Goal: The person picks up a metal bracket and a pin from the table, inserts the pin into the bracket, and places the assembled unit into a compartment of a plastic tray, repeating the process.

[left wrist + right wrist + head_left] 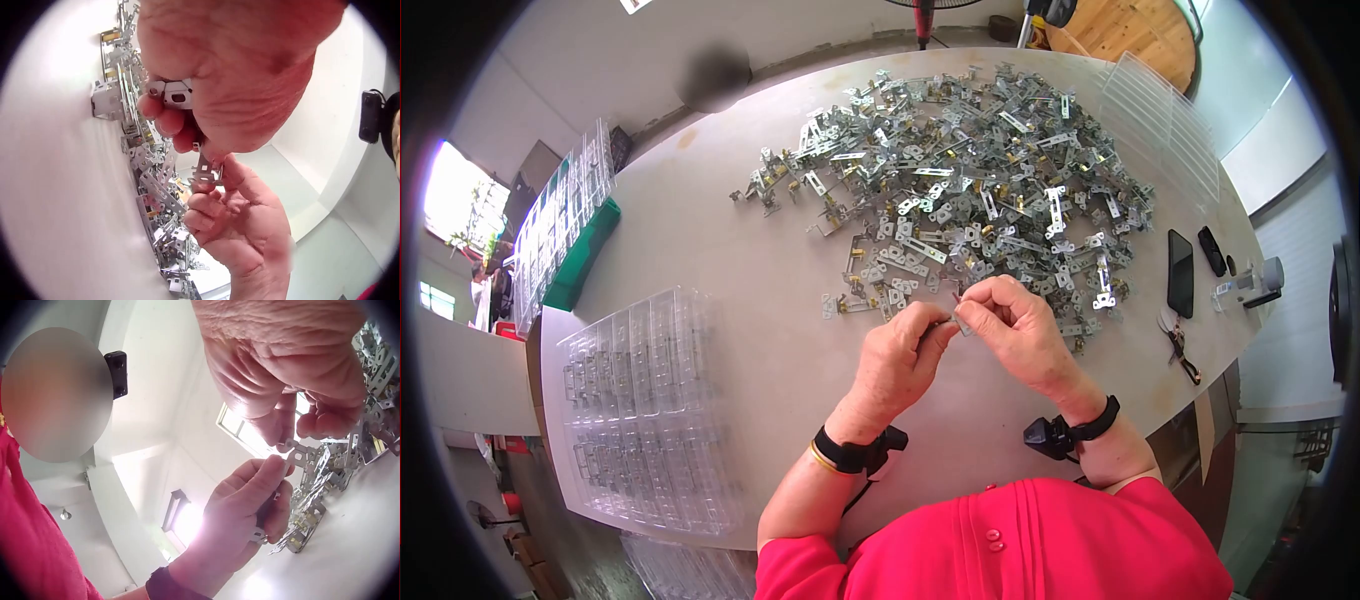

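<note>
Both hands meet over the near edge of a pile of small metal brackets (pixel 1000 190). The left hand (pixel 900 355) has its fingers curled round a metal bracket (pixel 179 95), whose end shows out of the fist. Between the two hands' fingertips is a second metal piece (pixel 205 172), in the right wrist view a flat plate (pixel 301 456) with holes. The right hand (pixel 1025 335) pinches this piece between thumb and fingers. How the left fingertips hold its other end is partly hidden.
Clear plastic trays (pixel 645 410) holding metal parts lie at the left. Farther back stand more trays (pixel 565 220) on a green bin (pixel 584 258). At the right are a phone (pixel 1180 274), scissors (pixel 1178 345) and an empty rack (pixel 1165 125).
</note>
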### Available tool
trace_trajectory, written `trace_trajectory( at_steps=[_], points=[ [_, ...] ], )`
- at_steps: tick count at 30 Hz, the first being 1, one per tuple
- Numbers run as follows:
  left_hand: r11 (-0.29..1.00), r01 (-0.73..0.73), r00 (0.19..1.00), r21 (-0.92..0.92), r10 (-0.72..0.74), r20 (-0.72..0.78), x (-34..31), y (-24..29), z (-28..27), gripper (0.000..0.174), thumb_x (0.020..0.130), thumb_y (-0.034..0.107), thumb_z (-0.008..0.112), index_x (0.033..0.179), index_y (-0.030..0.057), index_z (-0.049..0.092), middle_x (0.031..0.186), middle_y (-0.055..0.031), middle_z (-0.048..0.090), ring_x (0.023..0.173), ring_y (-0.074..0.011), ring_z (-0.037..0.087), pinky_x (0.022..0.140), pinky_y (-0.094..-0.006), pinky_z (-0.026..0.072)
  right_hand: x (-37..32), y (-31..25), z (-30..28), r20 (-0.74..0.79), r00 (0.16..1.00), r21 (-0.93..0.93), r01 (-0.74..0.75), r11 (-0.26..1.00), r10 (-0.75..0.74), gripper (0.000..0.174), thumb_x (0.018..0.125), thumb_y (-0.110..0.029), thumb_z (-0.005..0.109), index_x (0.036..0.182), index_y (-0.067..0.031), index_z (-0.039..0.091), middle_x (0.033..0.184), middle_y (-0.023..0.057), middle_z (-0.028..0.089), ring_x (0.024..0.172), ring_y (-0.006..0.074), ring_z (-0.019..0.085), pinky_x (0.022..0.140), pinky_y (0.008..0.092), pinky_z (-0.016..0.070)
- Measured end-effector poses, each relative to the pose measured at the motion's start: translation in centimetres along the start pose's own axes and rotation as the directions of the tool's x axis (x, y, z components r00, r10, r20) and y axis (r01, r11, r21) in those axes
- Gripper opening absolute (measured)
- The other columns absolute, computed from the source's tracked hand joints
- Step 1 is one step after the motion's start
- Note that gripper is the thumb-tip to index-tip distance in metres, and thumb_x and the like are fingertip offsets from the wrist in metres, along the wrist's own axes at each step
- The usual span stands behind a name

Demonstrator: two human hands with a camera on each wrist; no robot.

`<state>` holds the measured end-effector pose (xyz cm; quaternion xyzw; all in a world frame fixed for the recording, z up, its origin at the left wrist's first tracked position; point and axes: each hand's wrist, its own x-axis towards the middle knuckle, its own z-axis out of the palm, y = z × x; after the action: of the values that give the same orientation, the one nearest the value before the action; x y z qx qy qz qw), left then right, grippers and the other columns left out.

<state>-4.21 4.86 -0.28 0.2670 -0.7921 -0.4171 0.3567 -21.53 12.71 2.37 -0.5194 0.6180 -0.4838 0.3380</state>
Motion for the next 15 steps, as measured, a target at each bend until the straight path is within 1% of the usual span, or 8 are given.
trace_trajectory(
  at_steps=[2,3,4,5,6,7,9,15],
  points=[
    [0.999,-0.041,0.999,-0.028,0.042,0.020,-0.1,0.0,0.2,0.010,0.099,0.011,0.068,0.102,0.0024,0.063,0.077,-0.0024,0.062,0.066,-0.0082,0.055,0.061,-0.0242,0.0471,-0.1,-0.5,0.1,-0.107,0.994,0.188,0.009,0.982,0.011,0.014,0.101,-0.019,0.065,0.101,-0.0049,0.066,0.082,-0.0051,0.058,0.069,0.0020,0.052,0.061,0.0195,0.0424],
    [0.999,-0.042,0.999,-0.028,0.042,0.021,-0.1,0.0,0.2,0.010,0.099,0.011,0.068,0.102,0.0024,0.063,0.077,-0.0024,0.062,0.066,-0.0082,0.055,0.061,-0.0242,0.0471,0.0,-0.9,-0.1,-0.108,0.994,0.188,0.010,0.982,0.011,0.014,0.101,-0.019,0.065,0.101,-0.0049,0.066,0.082,-0.0051,0.058,0.069,0.0020,0.052,0.061,0.0195,0.0424],
    [0.960,0.122,0.992,-0.253,-0.124,0.005,-0.1,0.0,0.1,0.011,0.100,0.013,0.066,0.102,0.0029,0.062,0.076,-0.0014,0.061,0.064,-0.0072,0.053,0.058,-0.0229,0.0449,0.0,-1.4,-0.5,-0.108,0.993,0.228,-0.032,0.973,0.058,0.014,0.102,-0.019,0.065,0.101,-0.0055,0.066,0.080,-0.0055,0.058,0.068,0.0017,0.052,0.060,0.0194,0.0428],
    [0.845,0.267,0.958,-0.464,-0.287,0.029,-0.1,0.1,0.1,0.011,0.102,0.014,0.064,0.102,0.0034,0.062,0.075,-0.0005,0.060,0.062,-0.0062,0.051,0.055,-0.0216,0.0426,0.0,-1.8,-0.9,-0.106,0.989,0.267,-0.072,0.961,0.104,0.013,0.102,-0.019,0.064,0.102,-0.0060,0.065,0.078,-0.0060,0.057,0.067,0.0014,0.052,0.060,0.0194,0.0432],
    [0.774,0.315,0.936,-0.549,-0.349,0.046,0.3,0.4,-0.4,0.015,0.105,0.019,0.060,0.101,0.0043,0.060,0.074,0.0003,0.058,0.058,-0.0053,0.048,0.050,-0.0203,0.0384,0.0,-2.1,-1.0,-0.109,0.989,0.267,-0.071,0.961,0.103,0.013,0.102,-0.019,0.064,0.102,-0.0060,0.065,0.078,-0.0060,0.057,0.067,0.0014,0.052,0.060,0.0194,0.0432],
    [0.775,0.314,0.937,-0.549,-0.347,0.047,0.4,0.2,-0.8,0.015,0.105,0.019,0.060,0.101,0.0043,0.060,0.074,0.0003,0.058,0.058,-0.0053,0.048,0.050,-0.0203,0.0384,-0.1,-2.4,-1.1,-0.054,0.989,0.275,-0.115,0.954,0.135,0.013,0.102,-0.019,0.064,0.103,-0.0063,0.065,0.076,-0.0064,0.056,0.066,0.0013,0.052,0.059,0.0197,0.0433],
    [0.604,0.392,0.887,-0.694,-0.448,0.111,0.4,-0.2,-1.4,0.019,0.104,0.023,0.061,0.101,0.0044,0.060,0.076,-0.0002,0.060,0.056,-0.0047,0.049,0.048,-0.0208,0.0383,-0.2,-2.5,-1.0,0.001,0.986,0.281,-0.159,0.946,0.165,0.012,0.103,-0.019,0.063,0.103,-0.0066,0.064,0.074,-0.0068,0.056,0.066,0.0012,0.051,0.059,0.0200,0.0434],
    [0.562,0.392,0.877,-0.729,-0.468,0.111,0.6,-0.1,-1.4,0.021,0.105,0.025,0.061,0.100,0.0048,0.058,0.074,-0.0001,0.059,0.053,-0.0054,0.047,0.047,-0.0210,0.0373,-0.4,-1.9,-0.1,0.060,0.983,0.197,-0.180,0.964,0.171,0.014,0.103,-0.019,0.063,0.103,-0.0052,0.063,0.074,-0.0058,0.056,0.067,0.0017,0.052,0.058,0.0208,0.0425]
  ],
)
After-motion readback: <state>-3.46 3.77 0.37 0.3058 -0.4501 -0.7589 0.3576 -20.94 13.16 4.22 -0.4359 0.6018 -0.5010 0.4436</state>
